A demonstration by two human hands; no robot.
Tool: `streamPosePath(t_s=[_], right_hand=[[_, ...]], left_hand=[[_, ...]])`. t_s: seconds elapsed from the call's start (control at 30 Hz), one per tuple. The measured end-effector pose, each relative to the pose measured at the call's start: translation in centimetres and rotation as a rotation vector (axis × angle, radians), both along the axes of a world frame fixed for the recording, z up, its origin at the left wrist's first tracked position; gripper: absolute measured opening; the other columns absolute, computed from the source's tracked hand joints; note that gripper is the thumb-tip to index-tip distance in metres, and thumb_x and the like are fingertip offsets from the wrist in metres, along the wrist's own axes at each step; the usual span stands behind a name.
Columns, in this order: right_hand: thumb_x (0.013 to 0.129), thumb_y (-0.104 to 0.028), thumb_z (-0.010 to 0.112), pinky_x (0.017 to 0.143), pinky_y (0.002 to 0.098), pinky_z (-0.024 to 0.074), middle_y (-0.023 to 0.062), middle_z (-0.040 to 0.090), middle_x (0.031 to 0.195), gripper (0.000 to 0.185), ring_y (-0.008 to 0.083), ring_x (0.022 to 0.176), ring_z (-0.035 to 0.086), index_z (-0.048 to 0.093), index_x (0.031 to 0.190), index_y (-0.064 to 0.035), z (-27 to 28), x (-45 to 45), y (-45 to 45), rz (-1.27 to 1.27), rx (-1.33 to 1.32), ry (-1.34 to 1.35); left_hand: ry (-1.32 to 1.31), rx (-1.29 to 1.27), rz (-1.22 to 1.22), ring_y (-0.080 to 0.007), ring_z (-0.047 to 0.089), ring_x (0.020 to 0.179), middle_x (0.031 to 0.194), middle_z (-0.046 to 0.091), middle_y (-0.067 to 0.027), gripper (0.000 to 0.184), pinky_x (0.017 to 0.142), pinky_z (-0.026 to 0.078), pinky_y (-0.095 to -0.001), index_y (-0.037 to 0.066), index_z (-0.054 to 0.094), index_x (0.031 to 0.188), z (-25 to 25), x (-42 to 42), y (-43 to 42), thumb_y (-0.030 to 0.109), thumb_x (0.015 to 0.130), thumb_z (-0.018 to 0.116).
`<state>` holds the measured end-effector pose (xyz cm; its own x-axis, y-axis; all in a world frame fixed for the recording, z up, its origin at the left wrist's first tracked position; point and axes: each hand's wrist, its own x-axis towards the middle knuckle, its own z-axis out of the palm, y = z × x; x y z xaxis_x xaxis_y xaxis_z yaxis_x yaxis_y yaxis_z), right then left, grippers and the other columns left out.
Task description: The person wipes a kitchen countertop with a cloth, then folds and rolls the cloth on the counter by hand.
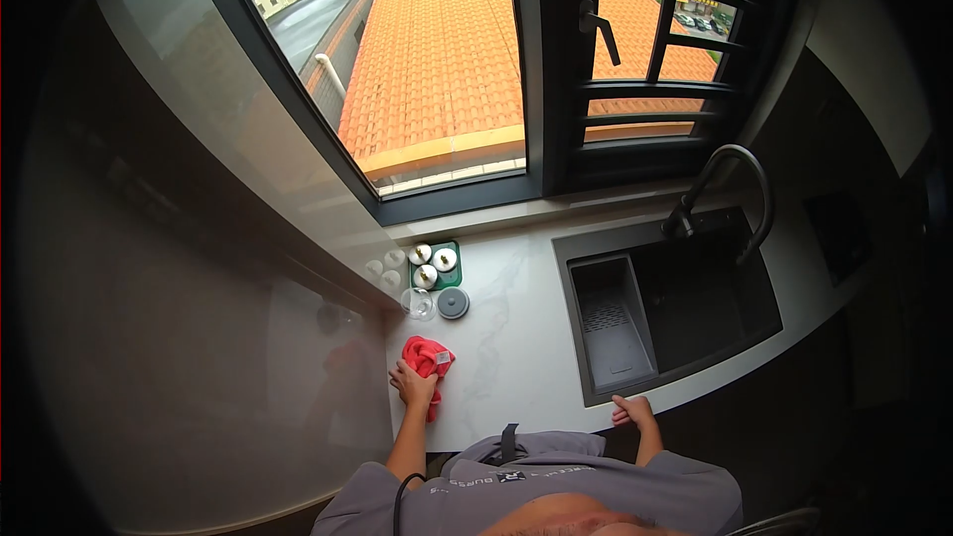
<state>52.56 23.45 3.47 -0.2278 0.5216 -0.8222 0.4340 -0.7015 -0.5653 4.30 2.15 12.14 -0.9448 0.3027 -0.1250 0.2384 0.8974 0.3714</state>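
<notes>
My left hand (412, 384) is closed on a crumpled red cloth (425, 355) with a white tag, pressed down on the white countertop (506, 357) close to the left wall. Part of the cloth hangs below my wrist. Past the cloth stand a grey round lid (453, 304) and a clear glass dish or lid (419, 305). Behind these, several white-lidded jars (425, 276) with gold knobs rest on a green tray (450, 250). At the counter's front edge, below the sink, my right hand (631, 410) holds nothing, its fingers loosely bent and the thumb apart.
A dark sink (705, 283) with a sliding drainer basket (611, 323) is set into the counter on the right. Its tall curved tap (759, 179) rises behind. A glossy wall panel (248, 337) bounds the left side. A dark-framed window (536, 69) stands at the back.
</notes>
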Motion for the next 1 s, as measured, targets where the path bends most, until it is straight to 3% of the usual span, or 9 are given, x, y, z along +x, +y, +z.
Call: streamPosePath(t_s=[0.1,0.23,0.33,0.43,0.5,0.63,0.73,0.87,1.0], right_hand=[[0.085,-0.036,0.076,0.053,0.0355,0.0613,0.0187,0.069,0.071,0.048,0.0273,0.059,0.07,0.066,0.078,0.0103,0.2,-0.1,0.2,0.01,-0.004,-0.009],[0.085,-0.036,0.076,0.053,0.0352,0.0613,0.0183,0.069,0.072,0.047,0.0271,0.059,0.07,0.067,0.077,0.0095,0.1,0.1,0.2,0.016,-0.011,-0.016],[0.085,-0.037,0.076,0.054,0.0352,0.0611,0.0185,0.069,0.072,0.047,0.0272,0.06,0.07,0.067,0.078,0.0095,0.2,0.0,0.2,0.023,-0.009,-0.002],[0.085,-0.037,0.075,0.054,0.0352,0.061,0.0188,0.069,0.072,0.048,0.0273,0.059,0.07,0.067,0.079,0.0098,0.3,0.0,0.0,0.012,0.004,0.022],[0.086,-0.037,0.075,0.054,0.0351,0.0609,0.0188,0.069,0.072,0.048,0.0273,0.059,0.07,0.067,0.079,0.0097,0.4,0.0,-0.1,0.023,-0.002,-0.007],[0.086,-0.038,0.075,0.055,0.0341,0.0608,0.0182,0.069,0.072,0.048,0.0268,0.059,0.07,0.067,0.077,0.0079,0.6,-0.1,0.0,0.028,0.008,-0.032],[0.086,-0.039,0.075,0.055,0.0336,0.0607,0.0174,0.07,0.072,0.048,0.0263,0.059,0.07,0.067,0.077,0.0072,0.6,-0.2,0.1,0.037,-0.011,-0.016],[0.085,-0.035,0.076,0.054,0.0356,0.0615,0.0198,0.069,0.073,0.048,0.0279,0.06,0.07,0.066,0.079,0.0111,0.2,0.1,0.1,0.019,-0.033,-0.012],[0.085,-0.036,0.076,0.054,0.0352,0.0613,0.0197,0.069,0.072,0.048,0.0277,0.059,0.07,0.066,0.078,0.0109,0.2,-0.1,0.2,0.026,-0.014,-0.016]], left_hand=[[-0.074,0.019,-0.079,-0.0463,0.047,0.115,0.128,0.043,-0.0246,0.085,0.094,0.048,-0.0518,0.005,0.035,0.129,-1.6,2.7,2.4,0.031,0.063,0.082],[-0.352,0.063,-0.68,-0.0429,0.058,0.104,0.115,0.055,-0.0238,0.076,0.087,0.051,-0.0491,0.007,0.042,0.123,2.0,10.5,8.1,0.031,0.064,0.082],[-0.203,0.129,-1.062,-0.043,0.047,0.124,0.139,0.043,-0.0263,0.078,0.091,0.05,-0.0529,0.01,0.041,0.129,-0.5,16.9,9.6,0.028,0.065,0.083],[-0.213,0.07,-1.168,-0.0431,0.049,0.123,0.137,0.047,-0.0267,0.08,0.092,0.05,-0.0502,0.007,0.042,0.128,-1.9,16.7,9.1,0.03,0.063,0.084],[-0.275,0.187,-1.043,-0.0418,0.054,0.117,0.129,0.053,-0.024,0.079,0.089,0.051,-0.0497,0.008,0.041,0.13,-2.7,13.4,7.6,0.027,0.064,0.082],[-0.182,0.039,-0.509,-0.0414,0.06,0.104,0.117,0.058,-0.0203,0.076,0.085,0.052,-0.0501,0.011,0.035,0.133,1.0,5.7,3.0,0.016,0.069,0.077],[-0.023,-0.038,-0.176,-0.0404,0.062,0.103,0.118,0.058,-0.0206,0.08,0.086,0.053,-0.0482,0.008,0.035,0.132,-0.7,0.0,-1.2,0.024,0.07,0.083],[0.053,-0.152,-0.049,-0.039,0.063,0.102,0.117,0.057,-0.0217,0.085,0.084,0.055,-0.0471,0.007,0.035,0.132,-0.5,-0.3,-0.6,0.032,0.069,0.084],[0.014,-0.055,-0.181,-0.0376,0.061,0.106,0.116,0.058,-0.0203,0.085,0.084,0.054,-0.0465,0.008,0.035,0.133,-0.7,5.1,3.7,0.036,0.069,0.084]])
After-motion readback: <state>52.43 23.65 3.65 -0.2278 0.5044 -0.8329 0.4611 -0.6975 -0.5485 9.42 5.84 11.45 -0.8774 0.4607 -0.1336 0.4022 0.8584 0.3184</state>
